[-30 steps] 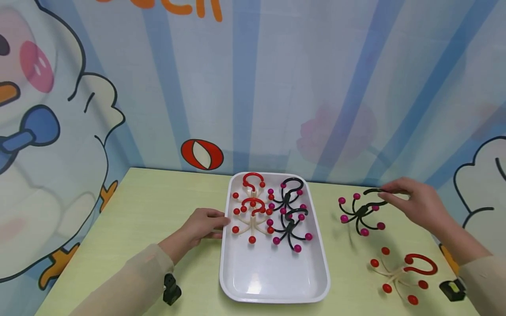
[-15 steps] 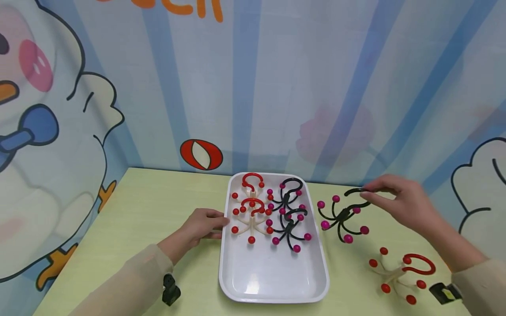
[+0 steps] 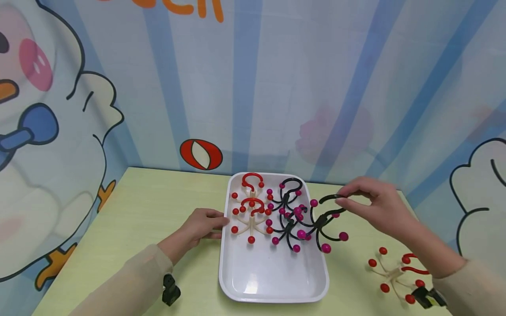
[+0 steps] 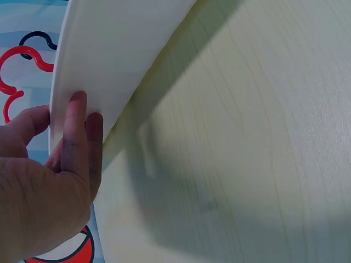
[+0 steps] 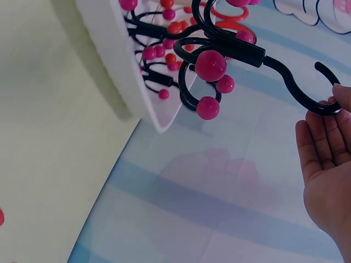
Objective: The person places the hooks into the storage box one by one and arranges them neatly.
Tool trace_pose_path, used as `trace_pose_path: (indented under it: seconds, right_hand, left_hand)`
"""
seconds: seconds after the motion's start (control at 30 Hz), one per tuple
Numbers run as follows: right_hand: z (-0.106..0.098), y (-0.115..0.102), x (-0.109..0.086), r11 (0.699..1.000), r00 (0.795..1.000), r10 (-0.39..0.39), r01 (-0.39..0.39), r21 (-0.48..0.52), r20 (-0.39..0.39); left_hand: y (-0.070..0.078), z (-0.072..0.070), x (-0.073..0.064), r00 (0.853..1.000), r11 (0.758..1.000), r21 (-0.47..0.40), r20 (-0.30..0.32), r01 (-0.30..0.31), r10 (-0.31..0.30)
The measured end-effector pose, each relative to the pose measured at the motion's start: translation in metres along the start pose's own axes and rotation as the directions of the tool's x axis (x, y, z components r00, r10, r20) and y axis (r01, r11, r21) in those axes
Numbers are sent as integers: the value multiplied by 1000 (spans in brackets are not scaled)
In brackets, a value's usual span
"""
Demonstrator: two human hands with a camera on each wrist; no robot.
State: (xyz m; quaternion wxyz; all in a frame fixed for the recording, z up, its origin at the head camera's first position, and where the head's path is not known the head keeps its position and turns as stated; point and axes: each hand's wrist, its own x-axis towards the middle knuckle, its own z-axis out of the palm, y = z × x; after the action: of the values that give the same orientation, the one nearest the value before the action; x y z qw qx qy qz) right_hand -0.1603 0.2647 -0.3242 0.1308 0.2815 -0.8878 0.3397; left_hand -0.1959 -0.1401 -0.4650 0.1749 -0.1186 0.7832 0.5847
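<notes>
My right hand [image 3: 379, 208] pinches the hooked handle of a black claw massager [image 3: 321, 221] with magenta ball tips. It hangs over the right rim of the white tray [image 3: 272, 281]; in the head view its balls overlap those of a black massager [image 3: 290, 227] in the tray. The right wrist view shows the held massager [image 5: 241, 46] by its hook, off the table. My left hand [image 3: 203, 226] grips the tray's left rim, fingers against the outer wall [image 4: 109, 60]. Two cream massagers with red hooks [image 3: 251, 221] lie on the tray's left side, two black ones on its right.
Another cream massager with a red hook [image 3: 393, 274] stands on the table at right, partly behind my right wrist. The pale wood-grain table [image 3: 158, 197] ends at a blue striped cartoon backdrop [image 3: 272, 87].
My right hand has carried the black massager leftward from above the right of the table to the tray's right rim. The left hand stays on the tray.
</notes>
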Motion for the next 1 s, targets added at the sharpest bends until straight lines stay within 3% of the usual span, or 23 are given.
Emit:
trace_pose_path:
  seconds: [0.17,0.43,1.0]
  right_hand:
    - [12,-15,3,997,999,-38,36,71,20]
    - [36,-36,5,994,995,-62,55,93,77]
    - [92,-54,8,976,987,-102,75,202,127]
  left_hand:
    - [-1,0,0,1000,1000,-2,-2,1,-1]
    - [0,0,-1,1000,1000,7,-4,3,-3]
    - [0,0,-2,1000,1000,-7,6,-12,12]
